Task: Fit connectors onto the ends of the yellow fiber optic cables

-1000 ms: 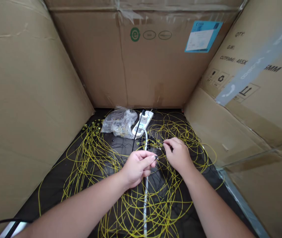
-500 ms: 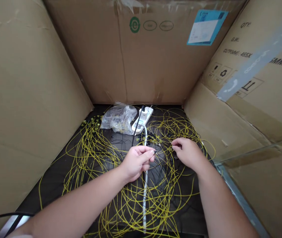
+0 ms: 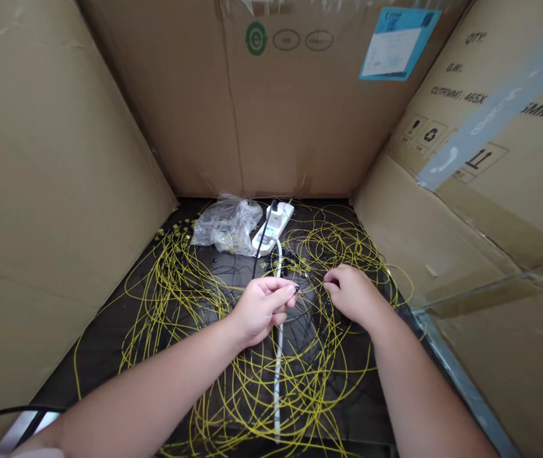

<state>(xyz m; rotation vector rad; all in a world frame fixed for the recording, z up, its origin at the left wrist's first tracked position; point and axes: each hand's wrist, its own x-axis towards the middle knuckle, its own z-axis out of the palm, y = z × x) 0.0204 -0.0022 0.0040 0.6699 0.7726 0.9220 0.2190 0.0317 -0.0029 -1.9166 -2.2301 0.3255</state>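
Observation:
Between thumb and fingers, my left hand [image 3: 262, 310] pinches a small black piece [image 3: 297, 289], its tip poking out on the right. To the right of it, my right hand [image 3: 353, 294] is closed, with thumb and forefinger together, just above the tangled wires. What those fingers hold, if anything, is too small to tell. Thin yellow wires [image 3: 176, 299] lie in loose loops below and around both hands. Small black parts and yellow tags [image 3: 293, 263] lie in a cluster just beyond my hands.
A white power strip [image 3: 278, 219] with plugs sits at the back, beside a crumpled clear plastic bag [image 3: 227, 224]. Its white cable [image 3: 278, 388] runs toward me under the wires. Cardboard walls stand at the left [image 3: 37, 191], back [image 3: 290, 127] and right [image 3: 486, 216].
My right hand has shifted slightly left, closer to my left hand. My left hand keeps its pinch on the black piece. The view has tilted down very slightly.

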